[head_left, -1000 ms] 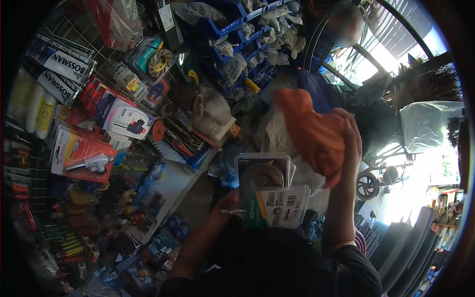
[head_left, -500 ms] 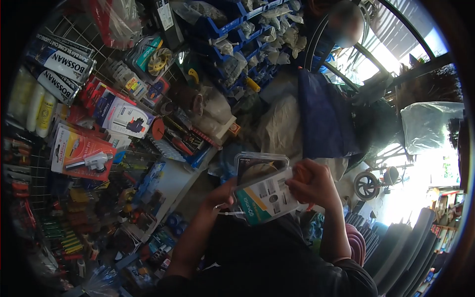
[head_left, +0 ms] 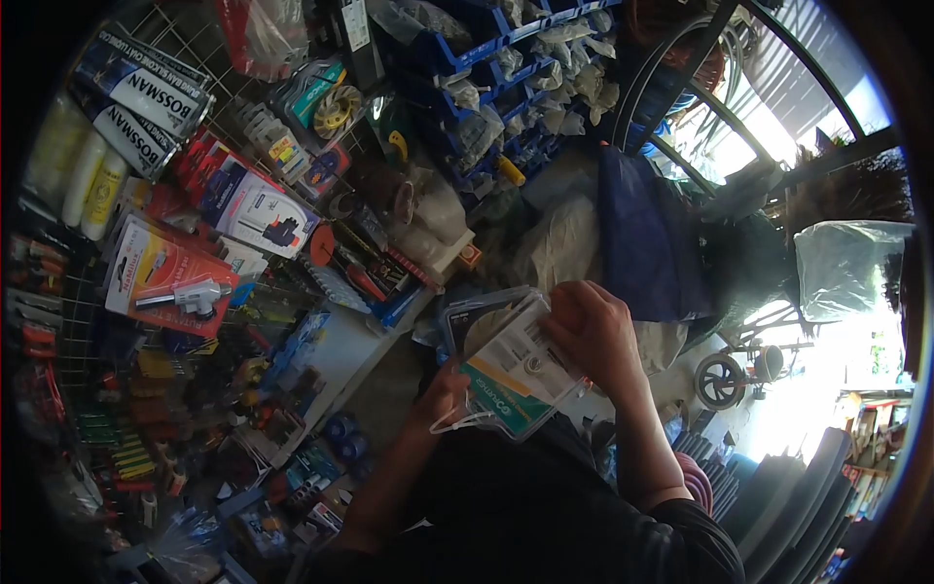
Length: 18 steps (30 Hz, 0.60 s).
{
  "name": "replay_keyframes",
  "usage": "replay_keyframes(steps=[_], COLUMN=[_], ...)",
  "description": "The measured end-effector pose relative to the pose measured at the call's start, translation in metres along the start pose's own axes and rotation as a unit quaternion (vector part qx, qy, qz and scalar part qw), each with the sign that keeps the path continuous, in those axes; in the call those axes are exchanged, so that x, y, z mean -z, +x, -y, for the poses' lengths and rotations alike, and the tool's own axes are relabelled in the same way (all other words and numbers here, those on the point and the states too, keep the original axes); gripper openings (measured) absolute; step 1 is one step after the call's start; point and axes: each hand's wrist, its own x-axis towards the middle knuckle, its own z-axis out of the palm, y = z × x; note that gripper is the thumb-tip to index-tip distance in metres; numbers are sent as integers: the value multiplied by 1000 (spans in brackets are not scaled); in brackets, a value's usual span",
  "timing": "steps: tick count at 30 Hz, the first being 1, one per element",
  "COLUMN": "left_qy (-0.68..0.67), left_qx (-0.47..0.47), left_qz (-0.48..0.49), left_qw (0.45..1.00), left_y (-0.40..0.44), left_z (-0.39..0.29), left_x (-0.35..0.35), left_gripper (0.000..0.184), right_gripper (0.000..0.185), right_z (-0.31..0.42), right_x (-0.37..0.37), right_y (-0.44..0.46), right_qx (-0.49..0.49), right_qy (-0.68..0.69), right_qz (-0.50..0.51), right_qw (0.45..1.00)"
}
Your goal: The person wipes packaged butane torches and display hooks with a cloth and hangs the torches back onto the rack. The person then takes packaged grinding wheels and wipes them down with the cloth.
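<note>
In front of my body I hold a clear plastic clamshell package (head_left: 533, 366). Inside shows a printed card, white with a green and yellow end, and a rounded dark-and-tan piece behind it at the upper left. My left hand (head_left: 443, 397) is closed on the package's left edge. A white loop of cord or tie (head_left: 461, 422) hangs by its lower left corner. My right hand (head_left: 595, 333) is closed over the upper right edge, knuckles up; its fingertips are partly hidden, as is what exactly they pinch there.
To the left, a wire rack holds packaged tools, including a torch pack (head_left: 173, 282) and Bossman tubes (head_left: 146, 92). Blue parts bins (head_left: 477, 58) with bagged pieces stand ahead. A dark blue sheet (head_left: 647, 234) hangs at right, near a wheel (head_left: 720, 381) and grey foam tubes (head_left: 788, 506).
The package has tilted, its right side rising. My right hand has shifted slightly up and left along its edge. An orange bit near my right fingers no longer shows. The view has shifted slightly.
</note>
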Motion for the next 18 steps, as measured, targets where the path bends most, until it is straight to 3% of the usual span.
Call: replay_keyframes(steps=[5, 7, 8, 10, 11, 12, 13, 15, 16, 18], left_qy=[41, 39, 39, -9, -58, -163, -162, 54, 161, 99], left_qx=[-53, -80, -106, -117, -122, -48, -49, -109, -137, -162], left_qz=[-33, -77, -73, -74, -75, -127, -126, -74, -48, -80], left_qw=[997, 993, 991, 990, 988, 977, 978, 990, 976, 979], left_y=[2, 6, 8, 12, 13, 19, 21, 19, 17, 8], left_z=[0, -3, -7, -7, -7, -8, -1, 20, 25, 9], left_x=[4, 7, -2, -12, -14, 2, 13, 30, 34, -1], left_gripper=[79, 75, 70, 67, 65, 62, 62, 66, 68, 69], right_gripper=[37, 40, 39, 34, 34, 34, 34, 35, 38, 41], right_z=[13, 17, 21, 34, 34, 31, 30, 38, 46, 54], right_x=[-17, -30, -35, -40, -46, -55, -60, -56, -51, -42], right_y=[3, -5, -17, -34, -38, -41, -41, -30, -19, 0], right_qx=[60, 159, 131, 230, 234, 299, 360, 344, 377, 407], right_qy=[87, 63, 102, 89, 88, 80, 71, 85, 32, -20], right_qz=[-64, -49, 41, 143, 145, 191, 234, 225, 167, 109], right_qw=[992, 984, 985, 958, 957, 932, 900, 908, 911, 907])
